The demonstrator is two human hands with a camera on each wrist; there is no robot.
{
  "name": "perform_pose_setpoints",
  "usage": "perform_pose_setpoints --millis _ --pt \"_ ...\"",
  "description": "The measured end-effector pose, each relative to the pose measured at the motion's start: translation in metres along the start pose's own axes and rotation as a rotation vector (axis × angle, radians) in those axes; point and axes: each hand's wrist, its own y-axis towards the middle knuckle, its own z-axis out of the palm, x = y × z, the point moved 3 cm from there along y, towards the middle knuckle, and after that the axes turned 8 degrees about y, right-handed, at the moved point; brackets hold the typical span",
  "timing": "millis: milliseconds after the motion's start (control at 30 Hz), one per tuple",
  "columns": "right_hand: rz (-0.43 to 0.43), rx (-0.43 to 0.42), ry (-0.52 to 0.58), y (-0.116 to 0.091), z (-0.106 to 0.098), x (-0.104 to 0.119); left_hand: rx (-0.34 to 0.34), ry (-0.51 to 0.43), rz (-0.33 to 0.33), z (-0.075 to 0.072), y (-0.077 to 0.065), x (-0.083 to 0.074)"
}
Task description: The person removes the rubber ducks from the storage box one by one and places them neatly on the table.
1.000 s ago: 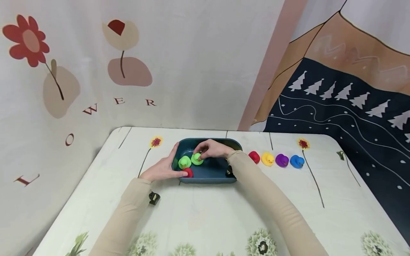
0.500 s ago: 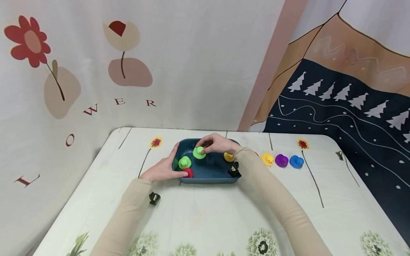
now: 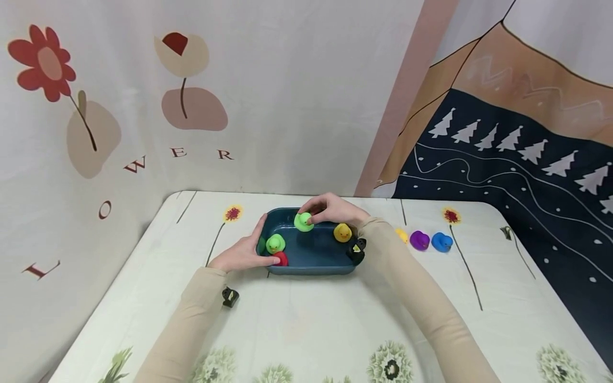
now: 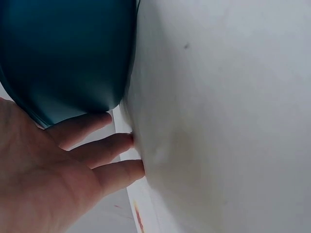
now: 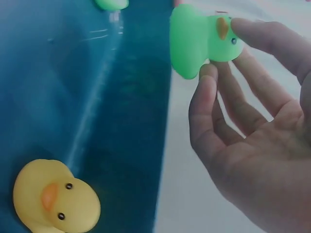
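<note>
My right hand pinches a green rubber duck above the far rim of a dark blue basin. In the right wrist view, thumb and fingers hold this duck by its head. At the basin's left end, my left hand grips the rim. Its thumb lies over the front left corner, touching a red duck partly hidden by it. In the left wrist view, three spread fingers lie outside the basin wall. A second green duck and a yellow duck sit inside.
Right of the basin, purple and blue ducks stand on the patterned tablecloth. Another yellow duck is partly behind the right sleeve. A printed curtain hangs behind the table. Black wrist cameras show at both sleeves.
My right hand has lifted the green duck from inside the basin, moving it up and rightward toward the far rim. The yellow duck inside has come into sight. The left hand stays put.
</note>
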Motion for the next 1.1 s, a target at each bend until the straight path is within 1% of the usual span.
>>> perform_pose_setpoints --millis 233,433,600,933,1100 --pt "0.037 -0.082 0.021 -0.013 -0.009 0.007 -0.001 0.004 0.007 0.0 -0.001 0.001" --pt "0.072 -0.124 0.021 -0.027 -0.017 0.009 -0.004 0.019 0.012 0.0 -0.001 0.001" --pt "0.095 -0.16 -0.004 -0.037 -0.023 0.006 -0.003 0.022 0.013 0.0 0.0 0.002" --pt "0.114 -0.202 0.011 -0.061 -0.037 0.002 0.002 0.034 0.012 0.0 0.001 0.001" --pt "0.154 -0.224 0.012 -0.074 -0.042 -0.003 0.001 0.035 0.024 0.0 0.0 0.001"
